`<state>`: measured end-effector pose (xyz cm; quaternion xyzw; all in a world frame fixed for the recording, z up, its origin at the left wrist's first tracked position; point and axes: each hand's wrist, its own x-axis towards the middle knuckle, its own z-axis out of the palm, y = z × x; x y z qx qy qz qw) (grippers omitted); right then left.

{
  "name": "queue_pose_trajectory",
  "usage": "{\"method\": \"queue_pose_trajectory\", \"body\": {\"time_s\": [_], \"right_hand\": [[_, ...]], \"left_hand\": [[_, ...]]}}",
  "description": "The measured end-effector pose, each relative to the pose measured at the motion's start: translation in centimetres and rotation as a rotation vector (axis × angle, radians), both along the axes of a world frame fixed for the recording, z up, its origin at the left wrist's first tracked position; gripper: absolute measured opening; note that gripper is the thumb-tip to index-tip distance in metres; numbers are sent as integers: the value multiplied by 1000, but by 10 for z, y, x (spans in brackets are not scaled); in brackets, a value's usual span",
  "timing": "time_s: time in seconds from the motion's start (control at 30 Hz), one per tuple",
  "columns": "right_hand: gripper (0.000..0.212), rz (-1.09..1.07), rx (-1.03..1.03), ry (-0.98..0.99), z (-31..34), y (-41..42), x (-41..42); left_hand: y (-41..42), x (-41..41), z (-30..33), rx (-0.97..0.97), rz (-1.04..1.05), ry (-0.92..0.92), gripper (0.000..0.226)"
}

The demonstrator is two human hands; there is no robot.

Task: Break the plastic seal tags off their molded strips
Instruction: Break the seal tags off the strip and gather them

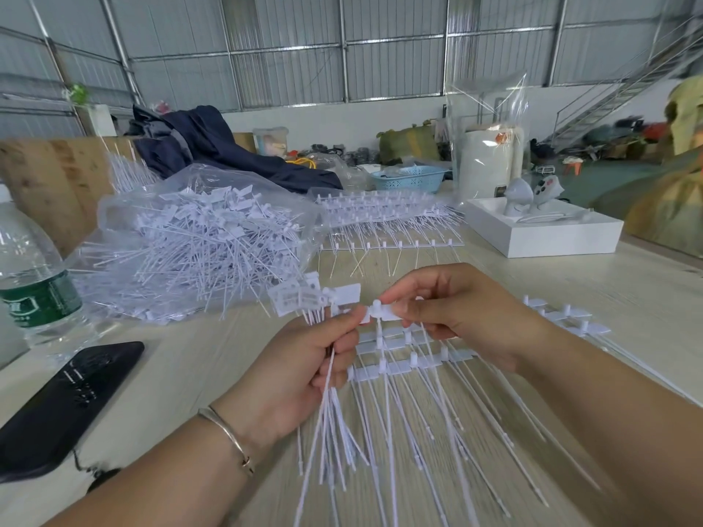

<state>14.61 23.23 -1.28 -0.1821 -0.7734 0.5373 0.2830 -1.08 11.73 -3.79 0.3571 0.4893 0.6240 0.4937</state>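
Working in the bare tabletop point(198, 359) patch between phone point(64, 405) and box point(547, 237), left hand point(300, 378) grips a bundle of loose tags point(327, 412); right hand point(460, 310) pinches the strip point(403, 359) lying just beneath.

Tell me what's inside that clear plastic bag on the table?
The clear plastic bag holds a heap of loose white seal tags, flat heads and thin tails tangled, some spilling out of its open side onto the table. Whatever lies at the bottom of the heap is covered.
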Motion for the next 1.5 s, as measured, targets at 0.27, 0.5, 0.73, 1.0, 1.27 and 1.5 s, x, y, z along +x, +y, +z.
{"method": "queue_pose_trajectory", "body": {"time_s": [0.27,0.5,0.73,1.0,1.27,1.5], "right_hand": [[12,245,-142,-91,12,7,12],[17,209,-264,41,21,19,21],[27,-13,-159,28,8,18,10],[29,108,-151,38,-1,10,-1],[22,176,-174,106,1,4,0],[21,138,-153,115,3,8,3]], "left_hand": [[-5,3,7,-82,-293,58,22],[-7,-6,9,-15,-294,-86,34],[-1,0,2,-85,-181,-148,31],[2,-1,-1,-1,-7,-150,40],[-1,-1,0,42,26,-7,14],[-2,-1,1,98,-96,-182,24]]}}
